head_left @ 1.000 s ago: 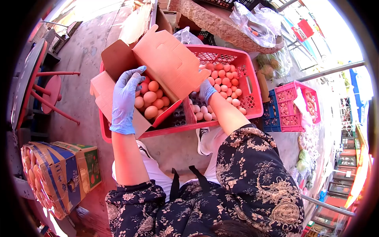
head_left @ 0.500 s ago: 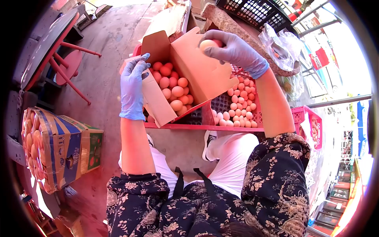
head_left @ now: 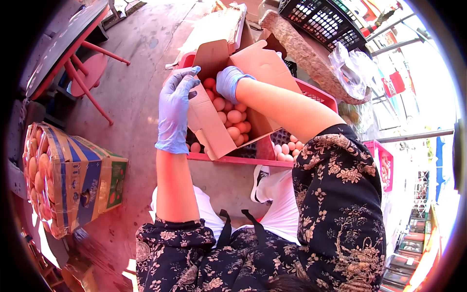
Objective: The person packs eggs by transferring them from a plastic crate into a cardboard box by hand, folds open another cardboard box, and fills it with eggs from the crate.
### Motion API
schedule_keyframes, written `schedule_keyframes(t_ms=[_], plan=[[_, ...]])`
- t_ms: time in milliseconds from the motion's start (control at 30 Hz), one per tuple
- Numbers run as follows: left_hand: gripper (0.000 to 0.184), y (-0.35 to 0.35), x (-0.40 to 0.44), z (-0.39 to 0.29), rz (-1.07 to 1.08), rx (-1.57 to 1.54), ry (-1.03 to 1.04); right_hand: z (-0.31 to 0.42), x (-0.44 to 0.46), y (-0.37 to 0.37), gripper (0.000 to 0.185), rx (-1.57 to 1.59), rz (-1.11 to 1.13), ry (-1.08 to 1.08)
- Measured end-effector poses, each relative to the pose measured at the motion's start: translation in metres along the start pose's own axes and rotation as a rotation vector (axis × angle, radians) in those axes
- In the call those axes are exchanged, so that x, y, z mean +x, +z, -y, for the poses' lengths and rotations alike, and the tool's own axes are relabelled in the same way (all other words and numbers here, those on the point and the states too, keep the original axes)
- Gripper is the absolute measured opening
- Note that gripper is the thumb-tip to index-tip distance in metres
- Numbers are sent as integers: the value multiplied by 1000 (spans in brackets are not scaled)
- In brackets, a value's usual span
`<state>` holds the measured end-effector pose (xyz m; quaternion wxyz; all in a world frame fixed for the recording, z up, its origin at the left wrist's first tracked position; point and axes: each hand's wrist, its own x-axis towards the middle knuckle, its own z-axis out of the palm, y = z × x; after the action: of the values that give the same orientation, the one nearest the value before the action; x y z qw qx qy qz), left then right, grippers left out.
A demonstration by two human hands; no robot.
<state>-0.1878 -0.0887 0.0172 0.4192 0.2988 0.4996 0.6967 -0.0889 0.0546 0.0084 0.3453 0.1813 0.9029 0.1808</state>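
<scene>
An open cardboard box [head_left: 211, 127] full of brown eggs [head_left: 234, 117] sits tilted over a red plastic crate [head_left: 267, 162]. My right hand [head_left: 230, 83], in a blue-grey glove, reaches into the box at the upper part of the eggs. Its fingers are hidden, so any egg in it cannot be seen. At the box's left flap is my left hand [head_left: 176, 104], gloved too, its thumb and bent fingers apart with nothing visible between them. Paler eggs [head_left: 287, 148] lie in the crate's right part, partly covered by my right arm.
To the left stands a taped carton [head_left: 87, 182] with eggs behind clear wrap. A table [head_left: 63, 46] and a red stool [head_left: 90, 75] are at upper left. A black crate [head_left: 323, 22], a stone slab [head_left: 296, 53] and plastic bags [head_left: 352, 70] stand at upper right.
My right hand, which held an egg above the right flap, has moved left and down into the box. My left hand stays beside the left flap. The view has shifted slightly.
</scene>
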Motion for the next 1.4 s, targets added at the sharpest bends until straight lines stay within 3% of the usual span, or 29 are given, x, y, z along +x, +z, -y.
schedule_keyframes(t_ms=[533, 767, 1067, 1167, 1267, 1400], plan=[[22, -5, -1, 3, -17, -57, 13, -19, 18, 1, 29, 298, 181, 70], [22, -4, -1, 4, -23, -42, 13, -16, 30, 11, 23, 328, -230, 86], [24, 0, 1, 5, -18, -6, 13, -22, 16, 9, 29, 262, -158, 40], [24, -1, 0, 8, -15, 17, 19, -22, 16, 14, 24, 307, -217, 82], [24, 0, 0, 7, -24, 13, 19, -25, -7, 22, 16, 299, -441, -36], [24, 0, -2, 4, -40, 49, 12, -12, -64, 6, 18, 466, -22, -98]])
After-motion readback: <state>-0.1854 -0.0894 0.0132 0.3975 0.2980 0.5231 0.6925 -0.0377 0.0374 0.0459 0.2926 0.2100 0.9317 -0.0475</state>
